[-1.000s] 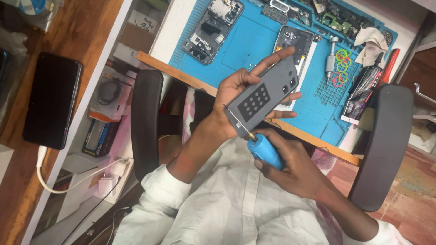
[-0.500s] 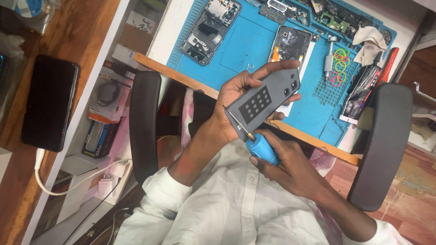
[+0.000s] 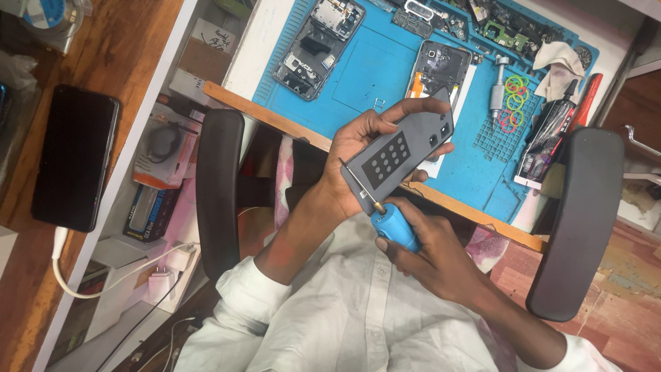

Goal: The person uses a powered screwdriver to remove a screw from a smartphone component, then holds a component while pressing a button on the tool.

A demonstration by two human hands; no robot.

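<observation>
Biggest thing in our view is the worktop, white with a wooden front lip, and most of it sits under a blue repair mat whose top edge runs out of frame, so the far row of loose parts is cut off and hard to sort out. The chair armrests flank us on both sides; the right one hides the mat's lower right corner. On the wooden side surface at left lies a black phone with a white cable, only partly in view.

On the mat we've got one opened phone near the top left and a second opened phone in the middle, partly covered by what we're holding. There's bare mat between those two, plus a strip along the front lip.

Our left hand is clamped around a grey phone back cover, fingers curled over its upper edge, held up over the worktop's front edge above our lap. Our right hand is closed around a blue-handled screwdriver, thin shaft lying across the cover's lower left corner. Can't make out the tip against the grey. Coloured rubber bands sit on the mat just right of the cover.
</observation>
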